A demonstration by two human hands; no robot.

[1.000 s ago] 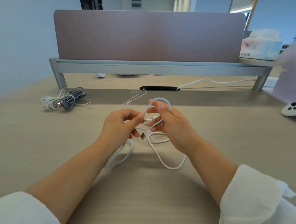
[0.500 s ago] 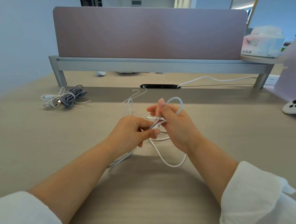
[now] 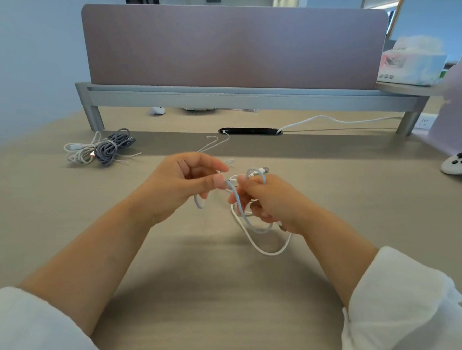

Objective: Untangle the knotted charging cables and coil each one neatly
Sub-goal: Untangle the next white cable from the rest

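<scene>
The white charging cable (image 3: 267, 251) sits in front of the black cable slot (image 3: 250, 131), on the person's side of it, partly lifted off the desk (image 3: 205, 298) and partly trailing on it in a loose loop. The left hand (image 3: 183, 183) pinches a stretch of it between thumb and forefinger, with a short bend of cable hanging below the thumb. The right hand (image 3: 274, 199) has its fingers curled round several turns, one small loop arching over the fingertips and a USB plug (image 3: 264, 169) poking out behind them.

Half a second ago the two hands met at the cable; now the left hand has drawn away to the left, and a short run of cable spans the gap between them.

Left of the slot lies a bundle of grey and white cables (image 3: 106, 148). A thin white wire (image 3: 214, 143) runs from the slot toward the hands, and a thicker white cord (image 3: 329, 118) leads off to the slot's right. Far right of the slot rests a white game controller (image 3: 461, 163). Behind the slot stands a mauve divider panel (image 3: 230, 47) on a grey metal rail, and a tissue box (image 3: 412, 66) sits at its right end. Pale blue walls lie beyond.
</scene>
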